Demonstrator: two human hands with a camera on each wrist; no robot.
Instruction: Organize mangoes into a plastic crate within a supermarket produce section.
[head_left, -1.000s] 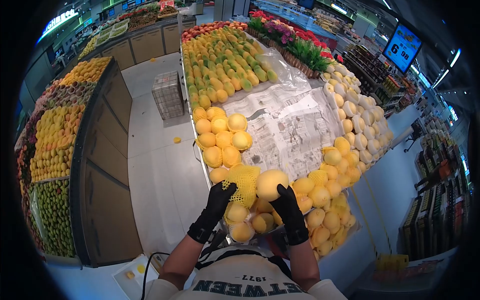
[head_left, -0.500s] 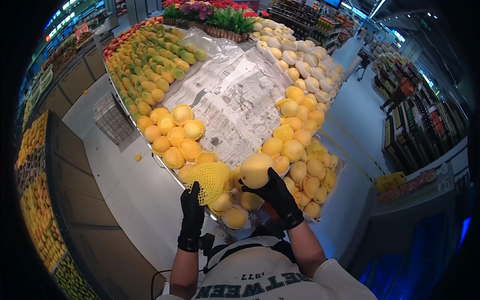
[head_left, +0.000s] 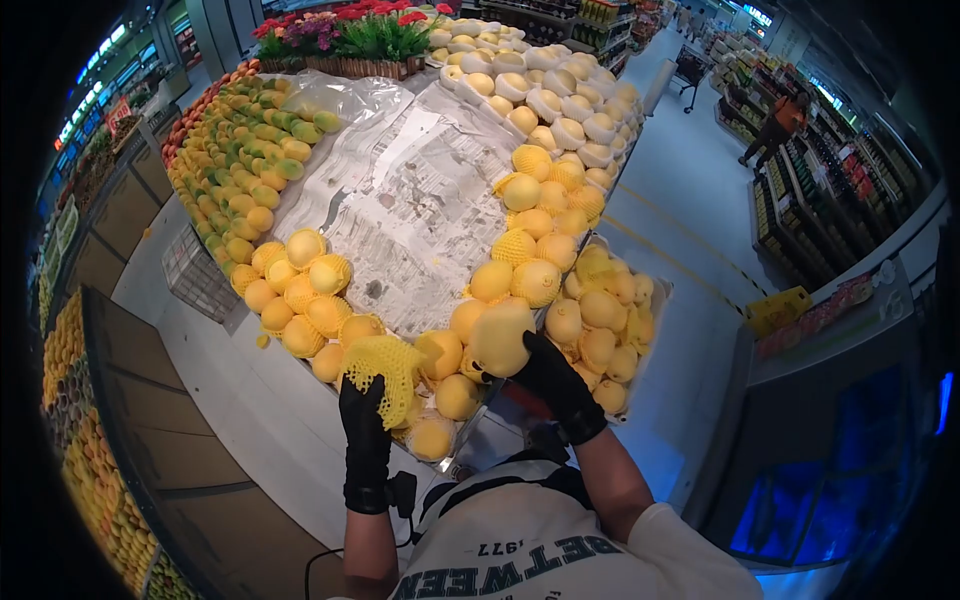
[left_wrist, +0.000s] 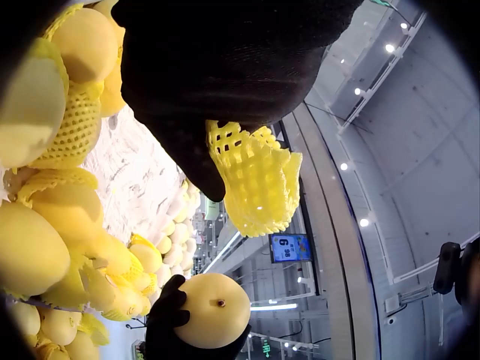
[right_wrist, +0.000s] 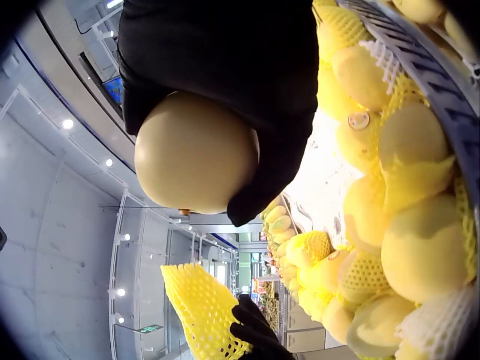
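A yellow melon (head_left: 499, 339) is gripped in the black-gloved right hand (head_left: 553, 385), its fingers and thumb curled round the sides of the fruit, and a short stem stub (left_wrist: 221, 303) is shown in both wrist views. A yellow foam net (head_left: 382, 368) is pinched by its edge between the thumb and fingers of the black-gloved left hand (head_left: 363, 415). The melon and the net are held apart, side by side, above the near end of a fruit display, with the melon to the right of the net. Around the hands, yellow melons (head_left: 328, 312) are heaped, many of them wrapped in yellow nets. The middle of the display is covered with printed paper sheets (head_left: 420, 210), bordered on the left by oblong green-and-yellow fruit (head_left: 240, 170) and on the far right by pale fruit in white foam sleeves (head_left: 545, 100). Red and purple flowers (head_left: 385, 38) are set along the far edge. More netted melons (head_left: 603, 310) are piled just to the right of the melon heap.
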